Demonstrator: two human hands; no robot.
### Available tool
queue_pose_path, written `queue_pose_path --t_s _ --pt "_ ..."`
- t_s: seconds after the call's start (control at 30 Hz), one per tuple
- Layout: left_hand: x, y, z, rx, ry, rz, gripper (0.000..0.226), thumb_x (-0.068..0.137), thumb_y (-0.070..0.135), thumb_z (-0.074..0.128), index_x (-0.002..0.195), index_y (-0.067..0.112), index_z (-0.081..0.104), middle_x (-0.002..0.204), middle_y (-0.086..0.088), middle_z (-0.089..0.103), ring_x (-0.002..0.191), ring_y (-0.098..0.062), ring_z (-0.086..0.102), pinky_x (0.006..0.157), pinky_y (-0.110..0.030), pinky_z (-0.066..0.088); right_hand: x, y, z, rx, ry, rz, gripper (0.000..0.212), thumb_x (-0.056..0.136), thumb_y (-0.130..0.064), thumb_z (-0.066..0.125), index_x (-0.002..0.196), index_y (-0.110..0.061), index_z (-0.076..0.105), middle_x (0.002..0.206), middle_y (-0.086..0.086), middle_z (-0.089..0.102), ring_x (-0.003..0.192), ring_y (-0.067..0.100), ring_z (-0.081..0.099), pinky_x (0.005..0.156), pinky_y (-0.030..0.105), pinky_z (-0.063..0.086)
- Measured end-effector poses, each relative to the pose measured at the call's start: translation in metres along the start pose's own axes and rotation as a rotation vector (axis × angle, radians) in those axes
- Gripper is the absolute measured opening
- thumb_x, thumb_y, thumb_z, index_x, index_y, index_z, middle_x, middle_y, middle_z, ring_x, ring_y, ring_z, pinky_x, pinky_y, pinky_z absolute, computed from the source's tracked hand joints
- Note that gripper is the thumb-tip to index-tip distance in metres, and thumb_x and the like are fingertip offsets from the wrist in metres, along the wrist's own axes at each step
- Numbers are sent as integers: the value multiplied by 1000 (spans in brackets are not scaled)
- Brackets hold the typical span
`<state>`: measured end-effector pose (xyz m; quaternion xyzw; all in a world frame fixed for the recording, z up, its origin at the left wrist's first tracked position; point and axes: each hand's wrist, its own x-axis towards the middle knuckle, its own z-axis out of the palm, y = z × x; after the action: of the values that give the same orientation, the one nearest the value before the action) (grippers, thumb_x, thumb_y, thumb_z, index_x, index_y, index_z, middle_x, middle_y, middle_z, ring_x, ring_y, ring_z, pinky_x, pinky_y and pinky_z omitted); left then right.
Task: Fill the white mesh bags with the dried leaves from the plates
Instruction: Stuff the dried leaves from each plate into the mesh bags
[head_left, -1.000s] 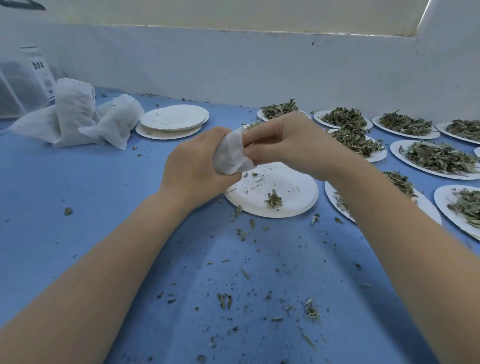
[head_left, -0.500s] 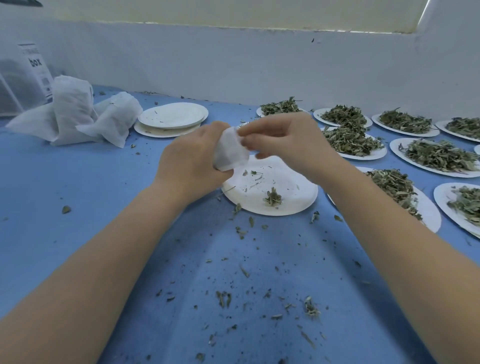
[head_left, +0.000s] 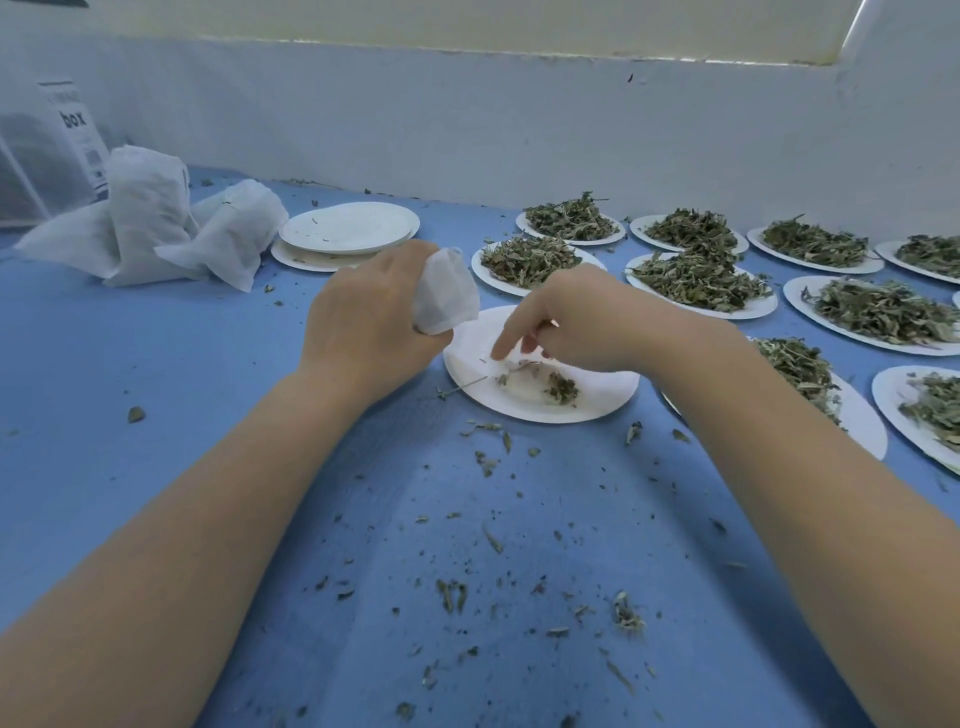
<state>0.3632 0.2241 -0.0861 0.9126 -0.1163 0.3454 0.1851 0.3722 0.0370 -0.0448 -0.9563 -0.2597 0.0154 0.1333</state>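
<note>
My left hand (head_left: 363, 322) grips a small white mesh bag (head_left: 444, 296), held upright above the left rim of a nearly bare white plate (head_left: 597, 410). My right hand (head_left: 582, 317) is down on that plate. Its index finger points straight down and touches the plate among thin stems, while the other fingers curl loosely beside it. A small clump of dried leaves (head_left: 561, 387) lies on the plate just right of those fingertips. Whether any leaf is caught between the fingers is hidden.
Filled white bags (head_left: 150, 218) lie at the back left beside a stack of bare plates (head_left: 348, 228). Several plates heaped with dried leaves (head_left: 701, 280) fill the right side. Leaf crumbs (head_left: 452, 592) litter the blue table in front. A white wall (head_left: 519, 130) runs behind.
My right hand has left the mouth of the bag and dropped onto the plate. The left hand still holds the bag, now a little further left and higher.
</note>
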Motion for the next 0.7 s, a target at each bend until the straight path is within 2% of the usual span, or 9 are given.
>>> queue_pose_path --t_s 0.1,0.23,0.33,0.43,0.57,0.7 --pt "0 0 0 16 -14 0 50 74 27 68 119 15 53 109 -8 63 91 -38 56 67 -30 32 -1 -5 2 -56 -94 -18 56 85 8 35 102 -34 69 93 -14 61 91 13 58 78 28 50" --pt "0 -1 0 2 -24 -14 50 73 27 68 120 17 52 110 -5 63 92 -37 55 68 -31 33 -10 -5 -9 -1 -164 58 49 87 2 37 92 -35 69 86 -16 63 76 4 57 76 25 49" --pt "0 -1 0 -1 -27 -22 50 74 27 67 120 17 52 110 -4 62 93 -36 55 67 -30 33 -14 -3 -19 -48 -185 158 41 91 -5 37 99 -34 65 93 -11 59 76 10 63 69 23 50" --pt "-1 -1 1 18 -35 -7 50 74 27 68 120 16 51 110 -7 62 93 -37 55 67 -31 33 -14 -9 -15 -80 -287 208 35 91 -3 37 104 -27 61 88 -10 59 71 9 64 62 18 47" --pt "-1 -1 1 22 -21 2 50 74 25 69 120 15 52 109 -7 62 92 -36 56 66 -30 32 -16 -15 -18 60 -306 195 34 90 -3 43 107 -26 63 99 -8 68 70 0 68 87 25 49" --pt "-1 -2 1 16 -31 -4 51 75 26 68 121 16 51 111 -6 62 93 -34 55 66 -29 32 -19 -11 -21 99 -357 182 34 86 -23 62 117 -36 57 104 -11 64 66 0 68 77 19 46"
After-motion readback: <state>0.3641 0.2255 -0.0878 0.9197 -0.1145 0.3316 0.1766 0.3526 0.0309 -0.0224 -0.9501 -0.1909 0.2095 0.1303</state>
